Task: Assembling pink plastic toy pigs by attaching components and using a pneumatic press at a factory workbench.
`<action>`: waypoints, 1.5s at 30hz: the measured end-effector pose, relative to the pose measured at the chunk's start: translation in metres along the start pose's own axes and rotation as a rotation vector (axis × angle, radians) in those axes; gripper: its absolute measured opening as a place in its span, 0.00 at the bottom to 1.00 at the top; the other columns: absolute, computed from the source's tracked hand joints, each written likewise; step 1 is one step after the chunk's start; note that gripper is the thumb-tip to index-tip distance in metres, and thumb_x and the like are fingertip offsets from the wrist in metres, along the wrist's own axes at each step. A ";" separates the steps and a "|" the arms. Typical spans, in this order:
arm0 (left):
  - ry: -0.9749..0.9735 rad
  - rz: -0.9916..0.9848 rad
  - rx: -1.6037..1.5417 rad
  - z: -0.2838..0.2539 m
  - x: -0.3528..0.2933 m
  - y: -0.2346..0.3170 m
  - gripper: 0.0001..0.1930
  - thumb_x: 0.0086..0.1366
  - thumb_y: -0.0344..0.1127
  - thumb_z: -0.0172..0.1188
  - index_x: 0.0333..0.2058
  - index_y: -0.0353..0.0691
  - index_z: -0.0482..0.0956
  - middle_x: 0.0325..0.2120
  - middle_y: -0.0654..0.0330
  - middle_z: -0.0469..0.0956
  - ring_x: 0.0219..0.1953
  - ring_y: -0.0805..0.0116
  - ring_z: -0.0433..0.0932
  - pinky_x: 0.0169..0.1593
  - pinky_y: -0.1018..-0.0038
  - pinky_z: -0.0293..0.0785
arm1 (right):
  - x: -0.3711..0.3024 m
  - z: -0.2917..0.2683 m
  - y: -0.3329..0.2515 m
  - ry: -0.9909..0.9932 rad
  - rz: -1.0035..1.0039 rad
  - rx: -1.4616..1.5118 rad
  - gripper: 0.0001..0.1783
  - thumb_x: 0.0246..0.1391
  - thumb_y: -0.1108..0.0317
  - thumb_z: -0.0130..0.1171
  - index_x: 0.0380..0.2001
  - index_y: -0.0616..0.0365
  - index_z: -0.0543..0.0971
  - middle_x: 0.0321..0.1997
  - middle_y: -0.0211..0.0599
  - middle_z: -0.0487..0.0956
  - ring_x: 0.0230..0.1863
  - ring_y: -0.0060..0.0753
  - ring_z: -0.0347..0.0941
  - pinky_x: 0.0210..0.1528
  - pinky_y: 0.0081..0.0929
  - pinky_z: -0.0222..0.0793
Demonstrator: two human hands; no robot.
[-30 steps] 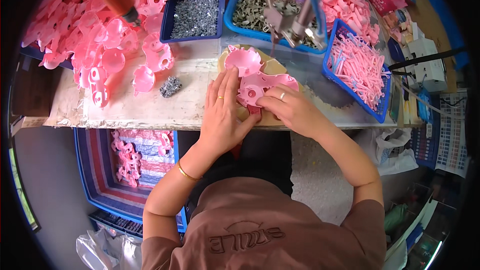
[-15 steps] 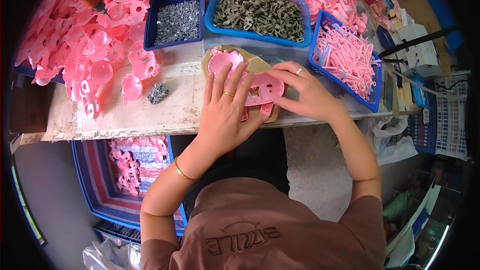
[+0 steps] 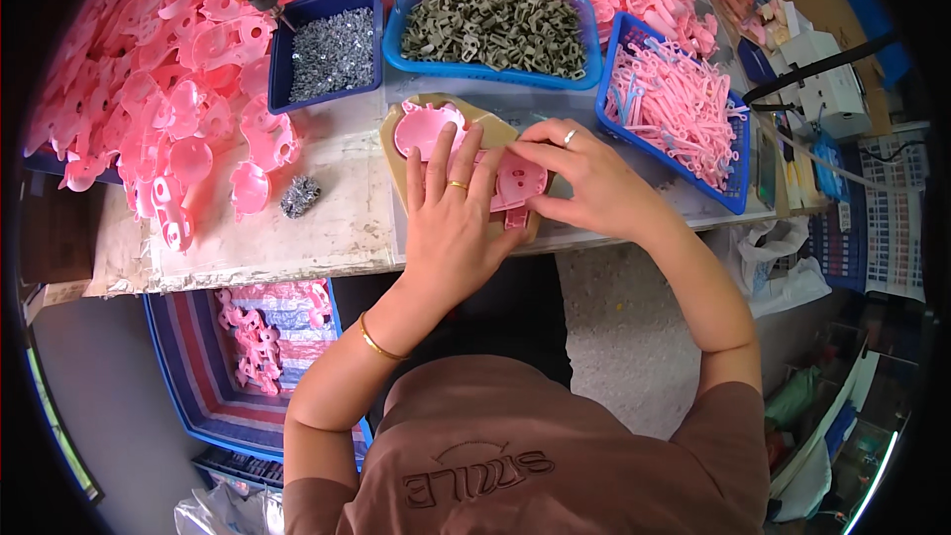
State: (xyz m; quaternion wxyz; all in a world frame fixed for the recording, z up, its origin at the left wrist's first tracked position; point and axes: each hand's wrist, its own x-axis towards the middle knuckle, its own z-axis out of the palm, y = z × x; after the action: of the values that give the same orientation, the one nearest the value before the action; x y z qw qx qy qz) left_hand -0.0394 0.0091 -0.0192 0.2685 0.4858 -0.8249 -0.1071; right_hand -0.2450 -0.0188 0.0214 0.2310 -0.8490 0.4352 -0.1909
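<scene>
Raised lettering point(image 3: 478, 479) upside down on the brown cloth shirt point(image 3: 555, 416). Beneath the hands, a smooth pink plastic shell point(image 3: 519, 181), rounded, thin-walled and pierced with holes, lying on a flat tan block point(image 3: 389, 151) near the front edge of the worn table point(image 3: 337, 228). Around it: shiny metal screws point(image 3: 332, 54) in a dark blue tray point(image 3: 278, 69), dull metal clips point(image 3: 495, 30), slim pink sticks point(image 3: 674, 109). Left hand point(image 3: 443, 208) laid over the shell, fingers spread wide. Right hand point(image 3: 599, 183) curled at its right edge, thumb and fingers apart; cannot tell whether gripping.
</scene>
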 end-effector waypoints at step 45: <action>-0.115 0.010 0.100 -0.011 -0.002 -0.009 0.52 0.45 0.58 0.74 0.66 0.39 0.62 0.69 0.50 0.57 0.72 0.46 0.50 0.72 0.46 0.43 | -0.007 -0.036 0.034 0.298 0.240 0.032 0.20 0.50 0.69 0.67 0.48 0.57 0.81 0.52 0.39 0.77 0.55 0.45 0.71 0.56 0.38 0.69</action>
State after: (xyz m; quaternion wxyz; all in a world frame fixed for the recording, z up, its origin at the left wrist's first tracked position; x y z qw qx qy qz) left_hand -0.0261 0.0067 -0.0148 0.1967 0.4875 -0.8457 -0.0920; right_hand -0.2904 -0.0386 0.0313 0.1984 -0.7495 0.5598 -0.2924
